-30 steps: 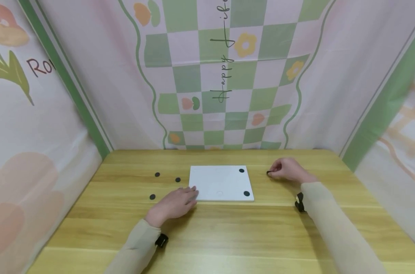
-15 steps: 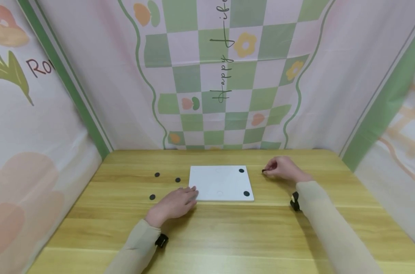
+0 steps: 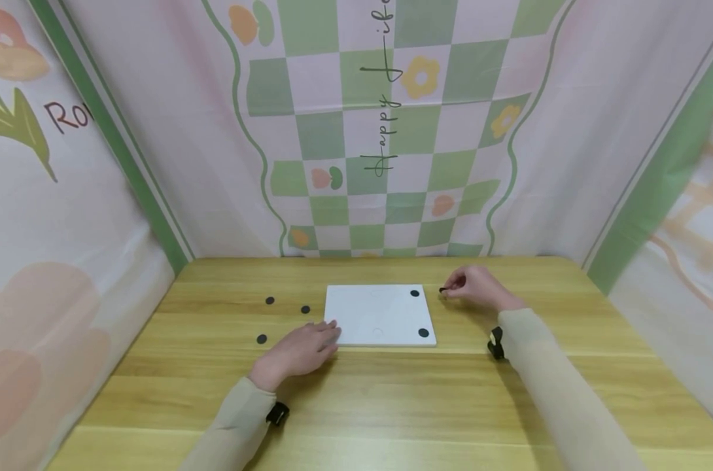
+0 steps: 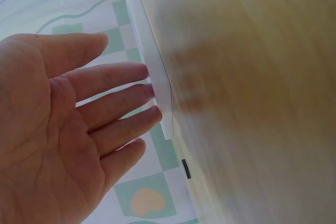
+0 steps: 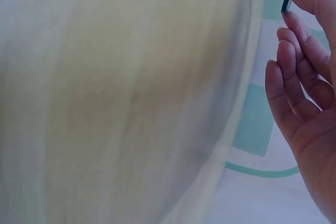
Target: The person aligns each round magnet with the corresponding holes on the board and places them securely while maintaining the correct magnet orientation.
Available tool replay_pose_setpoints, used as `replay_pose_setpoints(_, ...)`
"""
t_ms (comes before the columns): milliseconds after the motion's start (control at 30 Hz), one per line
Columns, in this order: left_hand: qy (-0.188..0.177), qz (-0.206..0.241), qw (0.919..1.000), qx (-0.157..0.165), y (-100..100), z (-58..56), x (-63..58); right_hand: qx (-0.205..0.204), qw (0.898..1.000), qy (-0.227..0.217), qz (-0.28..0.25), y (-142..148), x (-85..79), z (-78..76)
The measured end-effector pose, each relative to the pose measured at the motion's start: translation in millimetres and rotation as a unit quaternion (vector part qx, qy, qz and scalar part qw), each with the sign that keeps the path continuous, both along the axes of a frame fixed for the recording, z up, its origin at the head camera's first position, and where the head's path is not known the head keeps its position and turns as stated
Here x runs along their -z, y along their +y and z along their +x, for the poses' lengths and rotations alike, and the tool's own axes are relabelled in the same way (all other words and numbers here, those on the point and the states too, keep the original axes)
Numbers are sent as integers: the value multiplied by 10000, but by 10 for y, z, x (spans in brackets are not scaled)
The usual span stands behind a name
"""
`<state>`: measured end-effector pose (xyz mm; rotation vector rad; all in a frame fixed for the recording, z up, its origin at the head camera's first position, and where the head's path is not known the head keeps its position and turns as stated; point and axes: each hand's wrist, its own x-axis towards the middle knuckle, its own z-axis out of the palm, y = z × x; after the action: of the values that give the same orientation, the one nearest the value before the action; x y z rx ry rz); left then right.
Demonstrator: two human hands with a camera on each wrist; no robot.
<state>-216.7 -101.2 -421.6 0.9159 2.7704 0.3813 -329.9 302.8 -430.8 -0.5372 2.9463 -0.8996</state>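
A flat white board [image 3: 365, 313] lies on the wooden table, with black discs at its back right corner [image 3: 415, 294] and front right corner [image 3: 424, 333]. Faint circle outlines show along its middle. My left hand [image 3: 300, 348] rests its straight fingertips on the board's front left corner; the left wrist view shows those fingers [image 4: 123, 95] spread at the board's edge. Just right of the board, my right hand [image 3: 480, 288] pinches a small black disc [image 5: 286, 2] between thumb and index finger, held on edge above the table.
Left of the board lie three loose black discs: one at the back [image 3: 270, 300], one nearer the board [image 3: 305, 309] and one in front [image 3: 261, 339]. A patterned curtain [image 3: 368, 131] hangs right behind the table's back edge, and more fabric hangs at both sides.
My right hand has moved left toward the board, carrying the pinched black disc. The left hand, the board and the other discs have stayed in place.
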Motion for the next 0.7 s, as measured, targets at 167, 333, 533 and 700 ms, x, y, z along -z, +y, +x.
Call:
replay_pose_setpoints(167,18,19,10000,22,-1,-7,9,-72,9999,62,-68,-59,-15,-9)
replay_pose_setpoints(333,47,21,10000,32,-3,-18,21,-150,9997,165,-97,-102,-21,-20)
replay_pose_setpoints(533,39,42,10000,24,-4,-14,12,-207,9996,122,-129,-151,-33,-36)
replay_pose_setpoints(700,50,46,10000,25,-3,-6,9,-244,9995,162,-74,-190,-15,-54)
